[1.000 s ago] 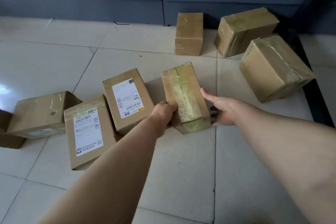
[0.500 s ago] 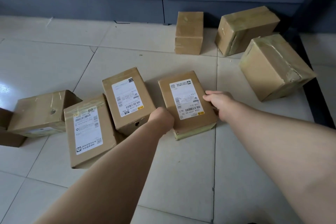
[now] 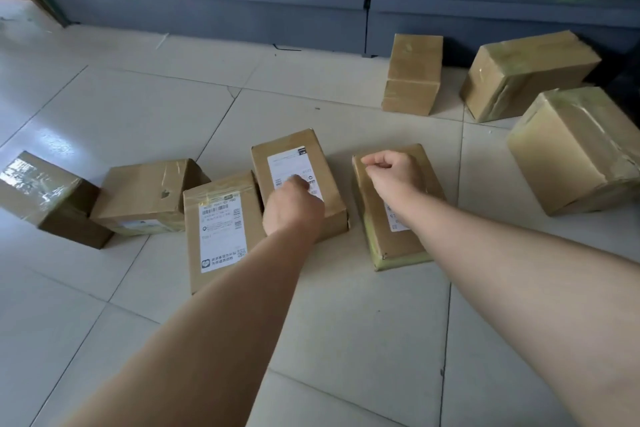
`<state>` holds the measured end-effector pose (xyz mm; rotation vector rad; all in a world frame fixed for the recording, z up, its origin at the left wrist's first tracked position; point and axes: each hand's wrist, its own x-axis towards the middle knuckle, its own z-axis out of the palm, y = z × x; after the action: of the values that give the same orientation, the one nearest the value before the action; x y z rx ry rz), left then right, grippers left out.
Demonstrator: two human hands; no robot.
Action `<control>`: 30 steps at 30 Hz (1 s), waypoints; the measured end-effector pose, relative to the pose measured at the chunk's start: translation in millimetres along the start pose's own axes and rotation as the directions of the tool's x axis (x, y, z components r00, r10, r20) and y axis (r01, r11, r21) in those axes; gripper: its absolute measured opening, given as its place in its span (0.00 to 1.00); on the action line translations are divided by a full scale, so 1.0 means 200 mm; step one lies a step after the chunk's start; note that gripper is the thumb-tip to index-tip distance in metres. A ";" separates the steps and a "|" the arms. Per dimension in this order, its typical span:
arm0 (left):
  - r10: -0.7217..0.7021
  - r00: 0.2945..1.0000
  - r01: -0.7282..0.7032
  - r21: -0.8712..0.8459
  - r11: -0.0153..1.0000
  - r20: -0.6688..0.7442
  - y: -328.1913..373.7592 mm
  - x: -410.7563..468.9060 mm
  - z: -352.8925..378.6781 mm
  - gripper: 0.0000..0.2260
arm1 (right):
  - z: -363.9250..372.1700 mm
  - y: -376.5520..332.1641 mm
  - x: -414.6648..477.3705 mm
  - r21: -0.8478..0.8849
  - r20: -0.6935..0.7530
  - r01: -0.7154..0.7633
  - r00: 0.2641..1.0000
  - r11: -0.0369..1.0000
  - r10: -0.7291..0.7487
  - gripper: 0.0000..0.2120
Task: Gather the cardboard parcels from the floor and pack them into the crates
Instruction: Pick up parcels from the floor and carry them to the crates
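The right hand (image 3: 391, 173) has its fingers curled empty on the taped parcel (image 3: 391, 246), and I cannot tell how the fingers of the left hand (image 3: 294, 208) lie over the middle labelled parcel (image 3: 294, 156), so one-handed lifts may slip on the glossy tape.

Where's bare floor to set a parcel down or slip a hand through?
Free: tile back left, between the dark platform and the cluster of four parcels; tile between the parcel at the right hand and the big taped parcel. Crowded: that cluster, packed together; narrow gap on its right.
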<state>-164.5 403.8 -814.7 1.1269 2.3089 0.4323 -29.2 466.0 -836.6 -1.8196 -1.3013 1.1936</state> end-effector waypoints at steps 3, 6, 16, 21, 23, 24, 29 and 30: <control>-0.104 0.992 0.099 -0.069 0.993 -0.067 -0.10 0.06 -0.07 0.20 | 0.10 -0.03 -0.03 -0.073 0.317 0.004 0.948 0.997 0.019 0.18; -0.180 0.983 0.183 -0.105 0.977 0.044 -0.13 0.08 -0.08 0.15 | 0.17 -0.03 -0.07 -0.153 0.538 0.019 0.840 0.988 0.067 0.23; -0.224 0.963 0.229 -0.016 0.973 0.150 -0.15 0.12 -0.06 0.11 | 0.27 0.01 -0.11 -0.414 0.489 -0.141 0.799 0.899 0.350 0.31; -0.344 0.936 0.351 -0.309 0.884 0.078 -0.19 0.19 -0.04 0.24 | 0.24 -0.06 -0.11 -0.242 0.417 -0.065 0.894 0.968 0.164 0.23; -0.308 0.951 0.263 -0.450 0.854 -0.029 -0.17 0.21 -0.11 0.27 | 0.16 -0.14 -0.10 -0.108 0.372 -0.013 0.927 0.994 0.053 0.22; -0.282 0.956 0.202 -0.533 0.822 -0.074 -0.13 0.21 -0.15 0.27 | 0.12 -0.18 -0.10 -0.055 0.338 0.009 0.941 0.998 0.011 0.23; 0.005 1.000 -0.014 -0.800 0.600 -0.013 0.16 0.01 -0.26 0.17 | -0.13 -0.28 -0.08 0.161 0.050 0.061 0.996 0.985 -0.070 0.20; 0.050 0.998 0.006 -0.833 0.553 0.040 0.20 -0.02 -0.24 0.17 | -0.19 -0.29 -0.08 0.208 -0.003 0.060 0.998 0.976 -0.061 0.19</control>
<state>-165.2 422.6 -753.7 0.6359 1.6389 1.3229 -20.2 472.9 -766.6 -1.6178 -1.1772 1.2510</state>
